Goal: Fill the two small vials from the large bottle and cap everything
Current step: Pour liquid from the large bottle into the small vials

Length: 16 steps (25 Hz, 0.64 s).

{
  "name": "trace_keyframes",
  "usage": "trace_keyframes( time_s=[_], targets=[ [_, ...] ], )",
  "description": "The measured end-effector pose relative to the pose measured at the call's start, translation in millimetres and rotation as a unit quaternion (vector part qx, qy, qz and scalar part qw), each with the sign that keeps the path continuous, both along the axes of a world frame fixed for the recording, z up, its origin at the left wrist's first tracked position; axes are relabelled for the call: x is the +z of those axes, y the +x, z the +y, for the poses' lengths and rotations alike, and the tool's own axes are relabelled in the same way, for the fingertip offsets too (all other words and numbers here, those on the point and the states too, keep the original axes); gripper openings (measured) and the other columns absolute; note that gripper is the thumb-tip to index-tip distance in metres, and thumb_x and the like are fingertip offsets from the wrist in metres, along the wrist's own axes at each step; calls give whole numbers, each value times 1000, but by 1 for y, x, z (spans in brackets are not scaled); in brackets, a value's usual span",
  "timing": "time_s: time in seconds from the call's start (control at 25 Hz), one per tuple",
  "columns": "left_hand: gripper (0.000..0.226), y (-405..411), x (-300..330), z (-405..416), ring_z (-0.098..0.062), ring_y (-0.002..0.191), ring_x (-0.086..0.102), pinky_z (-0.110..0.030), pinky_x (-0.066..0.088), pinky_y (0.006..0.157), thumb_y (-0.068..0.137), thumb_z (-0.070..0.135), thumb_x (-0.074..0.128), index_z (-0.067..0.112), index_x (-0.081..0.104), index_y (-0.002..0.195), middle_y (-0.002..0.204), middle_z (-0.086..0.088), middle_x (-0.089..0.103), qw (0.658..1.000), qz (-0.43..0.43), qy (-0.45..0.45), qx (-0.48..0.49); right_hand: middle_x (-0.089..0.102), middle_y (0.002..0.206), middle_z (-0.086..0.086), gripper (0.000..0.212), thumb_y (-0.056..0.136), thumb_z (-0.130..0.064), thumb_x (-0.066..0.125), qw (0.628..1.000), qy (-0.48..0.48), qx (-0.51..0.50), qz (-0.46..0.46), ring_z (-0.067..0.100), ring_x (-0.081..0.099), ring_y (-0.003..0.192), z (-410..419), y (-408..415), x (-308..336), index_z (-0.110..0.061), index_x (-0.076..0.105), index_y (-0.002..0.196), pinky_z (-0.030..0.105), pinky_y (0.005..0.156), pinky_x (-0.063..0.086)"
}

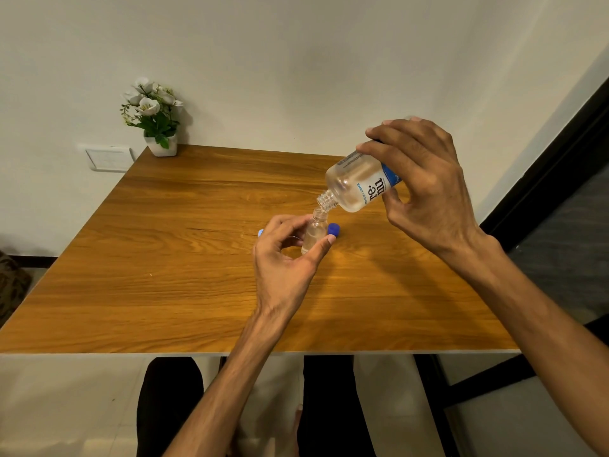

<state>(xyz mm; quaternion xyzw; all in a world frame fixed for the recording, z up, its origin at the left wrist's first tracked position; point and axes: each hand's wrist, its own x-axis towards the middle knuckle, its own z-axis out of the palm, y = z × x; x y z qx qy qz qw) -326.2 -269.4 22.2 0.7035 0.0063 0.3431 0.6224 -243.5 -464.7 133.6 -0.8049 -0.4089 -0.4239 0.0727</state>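
Observation:
My right hand [425,189] grips the large clear bottle [357,186] with a blue-and-white label, tilted neck-down to the left. Its open mouth sits right over the mouth of a small clear vial [313,235]. The vial stands upright on the wooden table [164,258], and my left hand [285,258] steadies it between thumb and fingers. A dark blue cap [333,229] lies on the table just right of the vial. A light blue bit [260,232] peeks out behind my left fingers; what it belongs to is hidden.
A small white pot of white flowers [155,118] stands at the table's far left corner against the wall. A wall socket plate [107,159] is left of it. My legs show below the table's near edge. A dark frame runs along the right.

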Motion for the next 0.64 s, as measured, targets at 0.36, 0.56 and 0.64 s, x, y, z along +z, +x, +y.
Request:
trace_keyframes(
  time_s=[0.36, 0.56, 0.64],
  targets=[
    [37, 0, 0, 0, -17, 88, 70, -32, 60, 75, 74, 15, 94, 10, 80, 108, 102, -3, 73, 1000, -3, 5, 1, 66, 141, 14, 53, 83, 0, 68, 1000, -7, 2, -7, 34, 55, 138, 1, -1, 3, -6, 67, 135, 49, 120, 36],
    [38, 0, 0, 0, -16, 88, 69, -35, 61, 76, 74, 14, 93, 9, 79, 109, 103, -3, 73, 1000, 3, 5, -2, 66, 141, 14, 51, 84, -2, 68, 1000, -12, 1, -11, 35, 55, 138, 1, -1, 3, -6, 67, 135, 48, 119, 37],
    [38, 0, 0, 0, -17, 89, 69, -36, 61, 76, 74, 14, 94, 9, 79, 109, 103, -2, 73, 1000, 4, 6, -2, 66, 141, 14, 50, 85, -2, 68, 1000, -12, 1, -14, 35, 55, 137, 1, 0, 4, -6, 67, 135, 48, 119, 37]
  ],
)
